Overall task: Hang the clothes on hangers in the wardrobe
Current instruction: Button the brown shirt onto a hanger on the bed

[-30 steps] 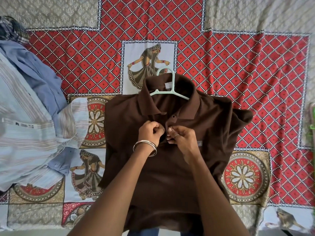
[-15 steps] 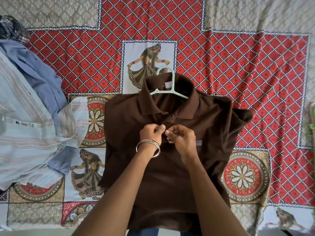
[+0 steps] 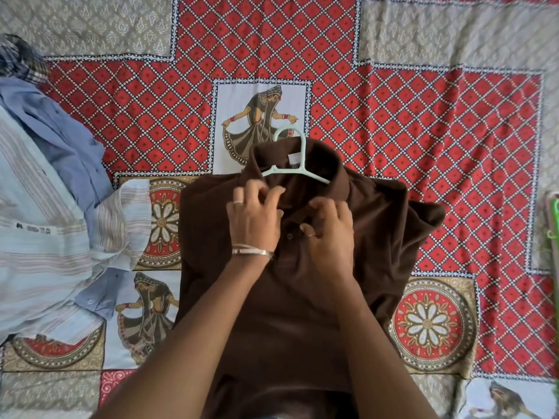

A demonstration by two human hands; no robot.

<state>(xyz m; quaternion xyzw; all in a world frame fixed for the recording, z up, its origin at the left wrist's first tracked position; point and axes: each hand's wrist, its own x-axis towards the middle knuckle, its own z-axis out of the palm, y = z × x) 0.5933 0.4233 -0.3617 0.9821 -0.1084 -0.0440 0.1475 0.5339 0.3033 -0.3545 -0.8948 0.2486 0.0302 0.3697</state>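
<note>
Bare forearms; left hand [image 3: 253, 222] wears ring and silver bangles [image 3: 252, 251], right hand [image 3: 329, 234] a ring.

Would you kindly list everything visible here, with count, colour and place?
polo shirt: one, brown, flat in the middle of the bedsheet, on a hanger.
hanger: one, pale green, inside the collar, hook poking out above.
bedsheet: one, red, beige and white print, under everything.
shirts pile: several, blue and striped, at the left edge.
green item: one, right edge, mostly cut off.
bangles: silver, left wrist.
left hand: at the left collar flap, fingers curled on it.
right hand: at the right collar flap, fingers curled on it.
</note>
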